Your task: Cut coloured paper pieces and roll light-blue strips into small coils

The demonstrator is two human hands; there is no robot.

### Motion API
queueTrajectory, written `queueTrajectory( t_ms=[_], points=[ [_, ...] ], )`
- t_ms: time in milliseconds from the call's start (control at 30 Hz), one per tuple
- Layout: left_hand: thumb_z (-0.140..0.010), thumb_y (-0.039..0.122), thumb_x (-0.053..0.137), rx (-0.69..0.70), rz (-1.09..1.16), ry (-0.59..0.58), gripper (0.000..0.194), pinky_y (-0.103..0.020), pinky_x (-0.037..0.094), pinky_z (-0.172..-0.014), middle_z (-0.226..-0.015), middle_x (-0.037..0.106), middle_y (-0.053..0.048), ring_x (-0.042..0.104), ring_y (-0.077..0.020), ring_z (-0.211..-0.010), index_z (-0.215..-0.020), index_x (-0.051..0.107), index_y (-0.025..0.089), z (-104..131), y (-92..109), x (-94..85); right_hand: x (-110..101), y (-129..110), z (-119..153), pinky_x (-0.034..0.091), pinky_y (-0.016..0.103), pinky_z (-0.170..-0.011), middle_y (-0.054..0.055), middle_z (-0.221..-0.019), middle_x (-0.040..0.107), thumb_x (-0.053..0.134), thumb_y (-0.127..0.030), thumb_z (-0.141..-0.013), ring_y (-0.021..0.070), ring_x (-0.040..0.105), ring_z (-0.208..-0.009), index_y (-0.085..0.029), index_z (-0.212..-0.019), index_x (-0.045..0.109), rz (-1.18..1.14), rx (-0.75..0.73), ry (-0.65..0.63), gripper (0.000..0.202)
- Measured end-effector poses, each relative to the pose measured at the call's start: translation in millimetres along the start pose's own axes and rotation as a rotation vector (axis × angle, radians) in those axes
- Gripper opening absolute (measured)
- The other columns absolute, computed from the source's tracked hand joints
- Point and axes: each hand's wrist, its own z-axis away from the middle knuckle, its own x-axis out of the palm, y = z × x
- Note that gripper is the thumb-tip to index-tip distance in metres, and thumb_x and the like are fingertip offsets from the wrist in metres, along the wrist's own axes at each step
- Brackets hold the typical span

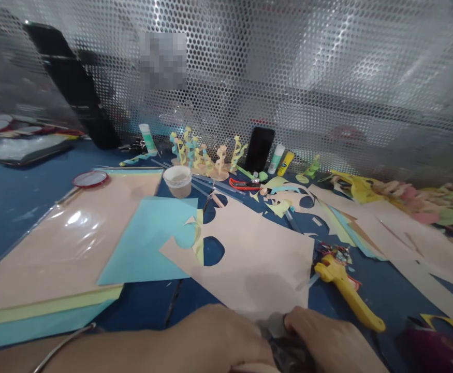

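My left hand [222, 339] reaches in from the lower left, a thin bangle on its wrist, its fingers mostly hidden at the bottom edge. My right hand [331, 339] is beside it with the fingers curled. Between the hands is a dark, shiny grey object [288, 352], too blurred and cut off to name. Just beyond them lies a pale pink paper sheet [257, 248] with round pieces cut from its left edge. A blue paper sheet [144, 243] is partly under it. Right of the pink sheet lies a yellow tool resembling a glue gun [350, 295].
At the back stand small curled-paper figures [206, 160], a white cup [177, 181], a phone [260, 149], and glue sticks [276, 159]. A red cutter [245, 184] lies before the phone. Plastic-wrapped paper [74, 223] covers the left; paper scraps [424, 202] heap at right.
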Motion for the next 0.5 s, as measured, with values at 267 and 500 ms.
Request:
queueTrajectory(
  t_ms=[267, 500],
  points=[
    [-0.094, 0.024, 0.042, 0.045, -0.521, 0.179, 0.032, -0.039, 0.036, -0.108, -0.128, 0.063, -0.006, 0.053, -0.0214, -0.122, -0.121, 0.058, 0.021, 12.9, -57.1, -7.5, 6.5, -14.2, -2.5, 0.024, 0.03, -0.039, -0.003, -0.068, 0.062, 0.069, -0.019, -0.06, 0.0165, 0.06, -0.053, -0.022, -0.076, 0.05, 0.109, -0.274, 0.253, 0.026],
    [-0.092, 0.018, 0.044, 0.119, -0.73, 0.184, 0.03, -0.033, 0.045, -0.102, -0.133, 0.058, -0.009, 0.057, -0.0229, -0.119, -0.117, 0.06, 0.019, 12.0, -65.9, 15.2, 0.9, -10.1, 11.7, 0.025, 0.03, -0.04, -0.004, -0.069, 0.062, 0.071, -0.019, -0.06, 0.0156, 0.059, -0.056, -0.022, -0.075, 0.051, 0.139, -0.248, 0.257, 0.025]
  ],
)
